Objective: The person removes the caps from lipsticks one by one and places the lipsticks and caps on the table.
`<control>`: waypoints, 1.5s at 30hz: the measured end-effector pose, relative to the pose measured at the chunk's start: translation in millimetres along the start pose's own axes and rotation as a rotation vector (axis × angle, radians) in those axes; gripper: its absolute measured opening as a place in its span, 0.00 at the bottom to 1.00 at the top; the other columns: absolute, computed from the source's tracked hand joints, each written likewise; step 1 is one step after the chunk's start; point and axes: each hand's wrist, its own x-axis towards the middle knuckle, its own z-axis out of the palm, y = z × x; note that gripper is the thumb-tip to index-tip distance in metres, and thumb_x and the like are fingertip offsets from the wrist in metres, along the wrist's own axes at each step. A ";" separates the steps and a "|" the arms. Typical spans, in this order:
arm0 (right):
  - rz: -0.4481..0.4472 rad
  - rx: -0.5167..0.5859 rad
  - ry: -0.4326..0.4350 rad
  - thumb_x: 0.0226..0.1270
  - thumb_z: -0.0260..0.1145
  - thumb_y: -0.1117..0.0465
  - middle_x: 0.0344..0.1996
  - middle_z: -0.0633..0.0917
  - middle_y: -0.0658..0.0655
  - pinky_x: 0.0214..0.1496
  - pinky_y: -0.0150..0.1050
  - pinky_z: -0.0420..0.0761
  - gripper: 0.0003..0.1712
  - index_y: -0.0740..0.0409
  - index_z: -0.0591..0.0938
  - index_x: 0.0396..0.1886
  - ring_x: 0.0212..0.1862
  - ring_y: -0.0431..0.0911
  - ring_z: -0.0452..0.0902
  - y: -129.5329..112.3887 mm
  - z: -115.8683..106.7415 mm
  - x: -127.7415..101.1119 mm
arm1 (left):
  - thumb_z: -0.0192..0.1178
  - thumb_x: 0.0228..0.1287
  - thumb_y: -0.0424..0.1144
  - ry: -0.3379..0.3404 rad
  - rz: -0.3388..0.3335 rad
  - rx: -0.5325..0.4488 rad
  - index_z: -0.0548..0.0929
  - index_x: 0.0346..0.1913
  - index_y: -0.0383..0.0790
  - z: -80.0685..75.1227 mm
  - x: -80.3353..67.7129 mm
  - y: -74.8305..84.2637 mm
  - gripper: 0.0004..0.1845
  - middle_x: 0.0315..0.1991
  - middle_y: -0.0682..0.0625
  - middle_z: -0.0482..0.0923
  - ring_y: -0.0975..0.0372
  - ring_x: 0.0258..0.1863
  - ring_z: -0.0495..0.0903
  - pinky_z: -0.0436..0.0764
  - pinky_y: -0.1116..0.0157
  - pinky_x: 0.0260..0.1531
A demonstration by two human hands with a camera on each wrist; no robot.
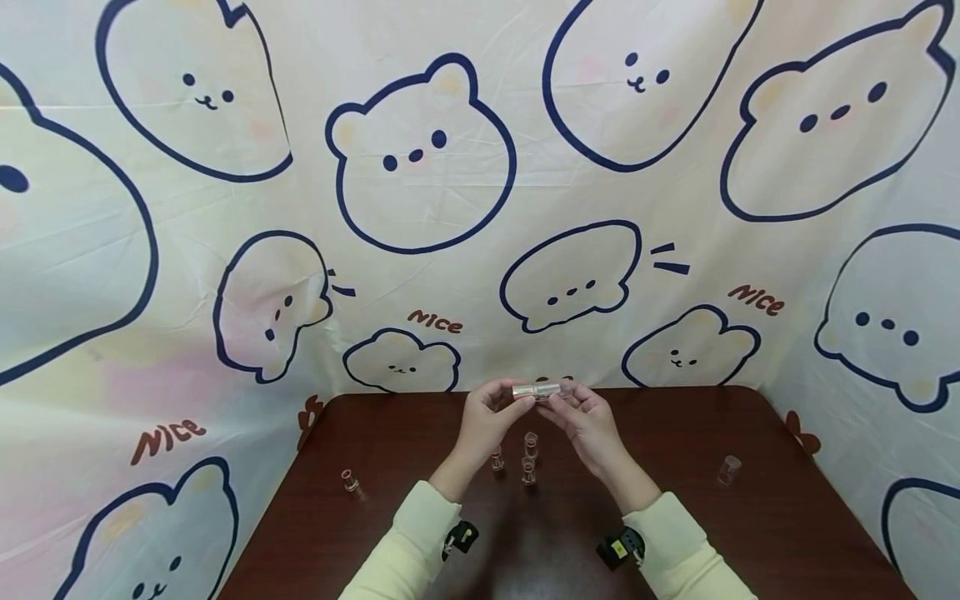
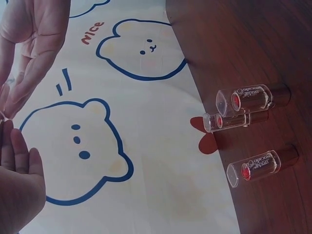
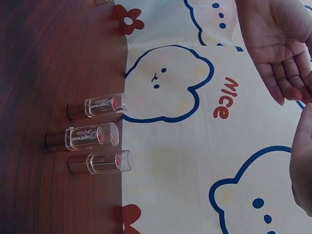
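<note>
A slim lipstick tube (image 1: 536,390) with a shiny middle and a clear end lies level between the two hands, above the table's far edge. The left hand (image 1: 487,419) pinches its left end with thumb and fingers. Its right end is pinched by the right hand (image 1: 591,427). Fingers partly cover the tube, and in both wrist views the held tube is hardly visible. Below the hands, three lipsticks with clear caps stand close together: a back one (image 1: 531,445), a left one (image 1: 498,460) and a front one (image 1: 528,473).
Another small clear-topped lipstick (image 1: 350,481) stands on the table's left side. Toward the right edge is a clear, colourless cylinder (image 1: 729,470), like a loose cap. The dark wooden table (image 1: 555,550) meets a cartoon-printed cloth (image 1: 420,200) behind and at both sides.
</note>
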 end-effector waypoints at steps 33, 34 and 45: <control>-0.095 -0.091 0.022 0.69 0.64 0.61 0.47 0.85 0.55 0.55 0.42 0.76 0.25 0.74 0.72 0.58 0.52 0.47 0.81 -9.9 -24.9 1.4 | 0.65 0.62 0.30 0.129 0.049 0.051 0.82 0.48 0.27 -22.4 -3.7 -4.1 0.13 0.43 0.38 0.82 0.61 0.38 0.79 0.79 0.68 0.42; -0.092 -0.091 0.022 0.69 0.64 0.61 0.48 0.85 0.55 0.56 0.42 0.76 0.24 0.73 0.72 0.58 0.52 0.47 0.81 -10.3 -25.8 1.4 | 0.65 0.62 0.30 0.127 0.049 0.051 0.82 0.48 0.27 -23.0 -3.8 -4.5 0.13 0.43 0.39 0.82 0.61 0.39 0.79 0.79 0.68 0.42; -0.090 -0.093 0.033 0.69 0.64 0.61 0.49 0.85 0.55 0.55 0.42 0.76 0.22 0.69 0.75 0.57 0.52 0.45 0.81 -12.2 -31.8 0.4 | 0.64 0.63 0.29 0.130 0.057 0.026 0.82 0.47 0.27 -27.3 -6.0 -6.7 0.12 0.43 0.39 0.83 0.62 0.39 0.81 0.80 0.67 0.43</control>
